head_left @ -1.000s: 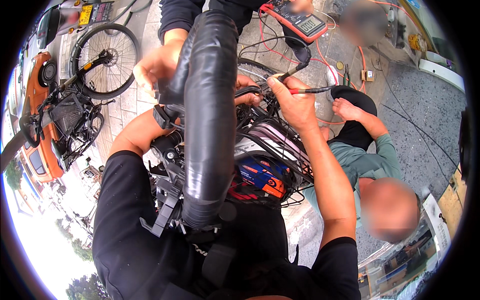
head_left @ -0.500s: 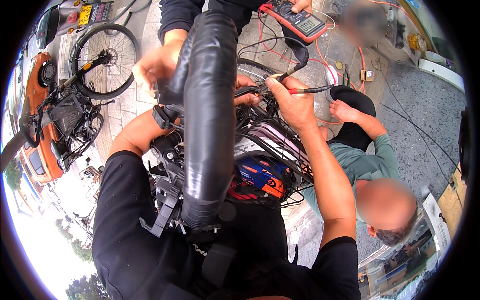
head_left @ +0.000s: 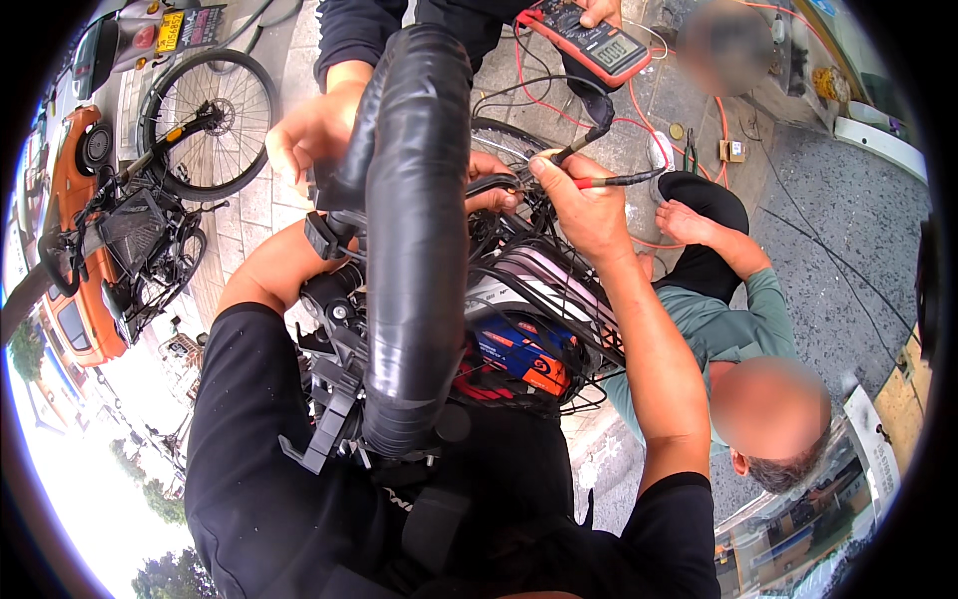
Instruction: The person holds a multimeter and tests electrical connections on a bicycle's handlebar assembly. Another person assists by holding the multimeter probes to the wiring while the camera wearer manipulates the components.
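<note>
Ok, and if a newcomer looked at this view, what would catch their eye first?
Probably the thick, curved, glossy black tube running down the middle of the view. Next, the red-and-grey handheld digital meter at the top, right of centre, in a co-worker's hand; below it, the person's bare right hand grips a slim red-and-black probe. A bright orange car stands out at far left.

The black tube (head_left: 414, 230) bars the right hand (head_left: 594, 212) from the left, the basket (head_left: 599, 329) crowds it below, leads (head_left: 603, 112) loop above and a person (head_left: 743, 321) blocks the right, while pavement (head_left: 235, 235) lies open between left forearm (head_left: 274, 258) and parked wheel (head_left: 213, 118).
</note>
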`<state>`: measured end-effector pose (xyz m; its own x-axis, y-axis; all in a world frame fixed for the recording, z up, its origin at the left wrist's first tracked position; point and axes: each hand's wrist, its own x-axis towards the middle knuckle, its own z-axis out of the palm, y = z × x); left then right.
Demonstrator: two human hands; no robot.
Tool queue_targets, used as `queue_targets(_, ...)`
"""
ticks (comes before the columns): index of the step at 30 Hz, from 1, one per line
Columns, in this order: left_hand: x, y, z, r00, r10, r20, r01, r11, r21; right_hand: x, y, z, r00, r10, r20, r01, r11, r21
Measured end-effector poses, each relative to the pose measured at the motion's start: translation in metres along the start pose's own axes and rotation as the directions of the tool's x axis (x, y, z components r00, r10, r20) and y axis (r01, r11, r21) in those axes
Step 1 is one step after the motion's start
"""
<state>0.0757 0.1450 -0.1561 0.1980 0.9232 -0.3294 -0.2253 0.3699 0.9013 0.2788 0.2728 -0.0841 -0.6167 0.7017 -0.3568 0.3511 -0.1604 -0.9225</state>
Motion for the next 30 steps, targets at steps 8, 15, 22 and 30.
queue_targets(8,0.001,-0.001,-0.003,1.000,-0.020,0.018,0.019,1.000,0.025,-0.001,-0.002,0.000,1.000,0.015,0.000,-0.015,0.999,0.048)
queue_targets(15,0.002,0.001,0.003,1.000,0.011,0.000,-0.010,0.999,-0.047,-0.001,-0.002,0.001,0.997,-0.070,-0.010,0.070,0.998,-0.006)
queue_targets(22,0.002,-0.002,0.004,1.000,0.007,-0.020,-0.009,0.996,-0.093,0.000,-0.001,-0.001,1.000,-0.027,0.013,0.027,1.000,-0.008)
queue_targets(30,0.001,-0.007,0.005,1.000,0.019,-0.021,-0.021,0.992,-0.124,0.000,0.004,0.003,0.998,-0.060,-0.034,0.061,0.998,0.000)
